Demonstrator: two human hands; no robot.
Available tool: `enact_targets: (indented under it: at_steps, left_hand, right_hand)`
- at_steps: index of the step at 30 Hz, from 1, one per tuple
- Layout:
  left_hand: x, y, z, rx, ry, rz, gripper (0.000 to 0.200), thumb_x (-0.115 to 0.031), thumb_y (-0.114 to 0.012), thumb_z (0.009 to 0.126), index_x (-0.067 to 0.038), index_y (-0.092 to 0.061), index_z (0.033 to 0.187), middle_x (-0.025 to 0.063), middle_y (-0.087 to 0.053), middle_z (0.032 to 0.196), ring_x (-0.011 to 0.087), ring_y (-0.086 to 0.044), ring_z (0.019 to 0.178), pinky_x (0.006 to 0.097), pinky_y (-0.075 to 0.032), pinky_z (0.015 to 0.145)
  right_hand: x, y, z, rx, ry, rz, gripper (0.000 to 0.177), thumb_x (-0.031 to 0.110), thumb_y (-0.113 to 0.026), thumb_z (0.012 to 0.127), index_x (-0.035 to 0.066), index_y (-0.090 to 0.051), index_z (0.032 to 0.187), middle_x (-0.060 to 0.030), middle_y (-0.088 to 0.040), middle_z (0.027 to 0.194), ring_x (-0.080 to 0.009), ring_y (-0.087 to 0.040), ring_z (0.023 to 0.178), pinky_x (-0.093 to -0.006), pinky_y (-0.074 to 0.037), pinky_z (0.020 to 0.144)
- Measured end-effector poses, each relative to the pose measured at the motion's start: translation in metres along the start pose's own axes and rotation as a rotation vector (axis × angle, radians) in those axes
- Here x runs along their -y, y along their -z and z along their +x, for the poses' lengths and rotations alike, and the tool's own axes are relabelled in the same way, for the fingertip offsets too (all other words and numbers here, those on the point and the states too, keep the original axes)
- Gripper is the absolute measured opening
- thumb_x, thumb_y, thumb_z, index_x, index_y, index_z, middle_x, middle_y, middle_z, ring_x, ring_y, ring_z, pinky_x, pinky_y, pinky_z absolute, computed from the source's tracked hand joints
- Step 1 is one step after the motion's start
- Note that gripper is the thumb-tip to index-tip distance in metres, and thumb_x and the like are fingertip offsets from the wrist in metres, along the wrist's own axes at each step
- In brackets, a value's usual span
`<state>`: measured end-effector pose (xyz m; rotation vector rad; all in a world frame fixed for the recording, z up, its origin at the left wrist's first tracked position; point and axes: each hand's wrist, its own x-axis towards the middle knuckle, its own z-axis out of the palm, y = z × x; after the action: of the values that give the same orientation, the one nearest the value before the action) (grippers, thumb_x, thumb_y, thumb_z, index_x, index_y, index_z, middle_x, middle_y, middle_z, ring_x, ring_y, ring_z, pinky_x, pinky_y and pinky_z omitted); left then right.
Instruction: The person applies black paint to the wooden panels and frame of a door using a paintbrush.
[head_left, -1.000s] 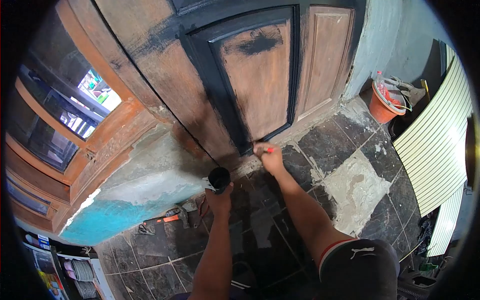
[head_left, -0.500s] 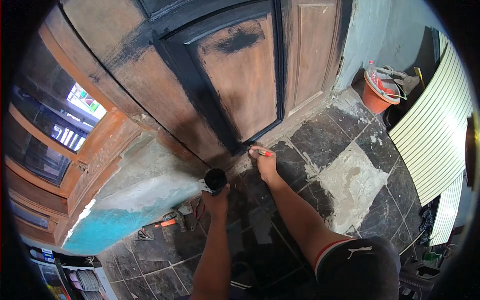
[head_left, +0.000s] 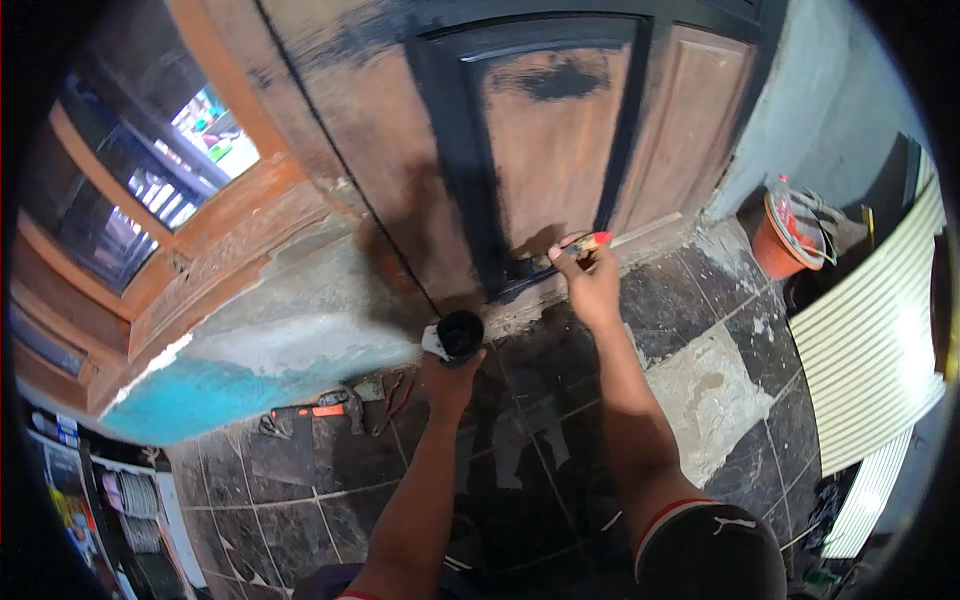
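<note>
My left hand (head_left: 452,372) is wrapped round a small container of black paint (head_left: 461,335), with something whitish at its left side. Pinched in my right hand (head_left: 590,280) is a paintbrush (head_left: 594,243) with a red end, held at the bottom rail of the door's lower panel. The wooden door (head_left: 550,160) has black paint on its frame strips and a dark smudge on the brown panel. The brush's bristles are hard to make out against the dark paint.
An orange bucket (head_left: 783,245) with a plastic bottle stands by the right wall. Ribbed sheets (head_left: 870,330) lean at the right. A hammer (head_left: 335,409) and pliers (head_left: 396,400) lie on the tiled floor near the teal wall. A window (head_left: 180,150) is at left.
My right hand has moved right and up along the panel's bottom edge, its brush now more level. My left hand still holds the container. The view has shifted and turned.
</note>
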<state>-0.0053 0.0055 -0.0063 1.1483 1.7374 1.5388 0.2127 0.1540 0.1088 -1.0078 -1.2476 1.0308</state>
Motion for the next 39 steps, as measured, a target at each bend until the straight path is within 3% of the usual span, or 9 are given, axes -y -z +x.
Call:
enact_targets:
  at_steps: [8, 12, 13, 17, 23, 26, 29, 32, 39]
  left_hand:
    - [-0.043, -0.015, 0.006, -0.061, -0.176, 0.051, 0.074, -0.019, -0.097, 0.079, -0.005, -0.062, 0.143, 0.0152, -0.074, 0.128, 0.0332, -0.072, 0.12, 0.0471, -0.056, 0.103]
    - [-0.051, -0.011, 0.007, -0.035, -0.18, 0.067, 0.08, -0.02, -0.098, 0.079, -0.003, -0.059, 0.147, 0.017, -0.071, 0.133, 0.0351, -0.069, 0.125, 0.0479, -0.054, 0.106]
    - [-0.062, -0.008, 0.006, -0.014, -0.171, 0.05, 0.082, -0.021, -0.098, 0.078, -0.003, -0.058, 0.148, 0.0176, -0.07, 0.134, 0.0358, -0.068, 0.127, 0.0483, -0.053, 0.108]
    - [-0.031, -0.011, 0.012, -0.029, -0.215, 0.125, 0.086, -0.02, -0.098, 0.078, -0.003, -0.055, 0.151, 0.0203, -0.067, 0.138, 0.0376, -0.064, 0.133, 0.05, -0.051, 0.111]
    - [-0.036, -0.008, 0.009, -0.062, -0.182, 0.065, 0.086, -0.019, -0.098, 0.077, -0.003, -0.056, 0.151, 0.0215, -0.068, 0.137, 0.0403, -0.064, 0.131, 0.0515, -0.05, 0.111]
    - [-0.043, -0.005, 0.013, -0.025, -0.153, 0.065, 0.086, -0.022, -0.099, 0.077, -0.003, -0.058, 0.149, 0.0218, -0.066, 0.137, 0.0422, -0.064, 0.128, 0.0528, -0.05, 0.108]
    - [-0.048, -0.007, 0.01, -0.114, -0.128, 0.087, 0.07, -0.012, -0.094, 0.083, -0.004, -0.061, 0.144, 0.0121, -0.073, 0.131, 0.0253, -0.071, 0.12, 0.0404, -0.055, 0.103]
    - [-0.03, -0.009, 0.017, -0.129, -0.127, 0.069, 0.07, -0.012, -0.095, 0.082, -0.005, -0.062, 0.143, 0.0117, -0.073, 0.13, 0.0258, -0.071, 0.12, 0.0409, -0.055, 0.103]
    - [-0.044, -0.01, 0.027, -0.181, -0.14, 0.084, 0.07, -0.014, -0.096, 0.082, -0.005, -0.061, 0.142, 0.0132, -0.071, 0.132, 0.0272, -0.07, 0.118, 0.0428, -0.054, 0.102]
  right_hand:
    - [0.084, -0.023, -0.028, 0.378, 0.282, -0.258, 0.017, 0.001, -0.085, 0.091, 0.001, -0.071, 0.099, -0.0038, -0.068, 0.082, -0.0098, -0.062, 0.076, -0.0292, -0.051, 0.071]
    - [0.054, -0.044, -0.041, 0.516, 0.301, -0.391, 0.02, 0.003, -0.087, 0.085, 0.0, -0.071, 0.098, -0.0164, -0.073, 0.089, -0.0318, -0.07, 0.078, -0.0395, -0.055, 0.074]
    - [0.041, -0.05, -0.043, 0.522, 0.448, -0.375, 0.021, 0.004, -0.086, 0.082, 0.001, -0.072, 0.097, -0.0193, -0.074, 0.093, -0.0417, -0.068, 0.092, -0.0467, -0.055, 0.085]
    - [0.009, -0.063, -0.052, 0.612, 0.524, -0.56, 0.022, 0.006, -0.088, 0.078, 0.003, -0.074, 0.094, -0.0173, -0.076, 0.097, -0.0407, -0.066, 0.104, -0.0495, -0.052, 0.095]
    - [0.02, -0.061, -0.048, 0.46, 0.512, -0.448, 0.024, 0.009, -0.091, 0.079, 0.002, -0.074, 0.094, -0.0172, -0.074, 0.093, -0.0402, -0.066, 0.099, -0.048, -0.054, 0.089]
    - [0.008, -0.062, -0.048, 0.502, 0.413, -0.411, 0.021, 0.005, -0.088, 0.083, 0.003, -0.073, 0.096, -0.0136, -0.075, 0.093, -0.0345, -0.069, 0.09, -0.0427, -0.055, 0.084]
    - [0.016, -0.063, -0.05, 0.361, 0.152, -0.155, 0.016, 0.002, -0.086, 0.089, 0.001, -0.074, 0.099, -0.0086, -0.075, 0.087, -0.0192, -0.071, 0.082, -0.0334, -0.055, 0.077]
    - [0.021, -0.067, -0.048, 0.378, 0.095, -0.194, 0.012, 0.0, -0.083, 0.092, 0.0, -0.074, 0.099, -0.0042, -0.074, 0.085, -0.0122, -0.068, 0.081, -0.0293, -0.053, 0.077]
    - [0.039, -0.077, -0.031, 0.318, 0.037, -0.131, 0.006, -0.001, -0.078, 0.091, 0.001, -0.074, 0.096, -0.0044, -0.072, 0.08, -0.0112, -0.066, 0.073, -0.0295, -0.052, 0.069]
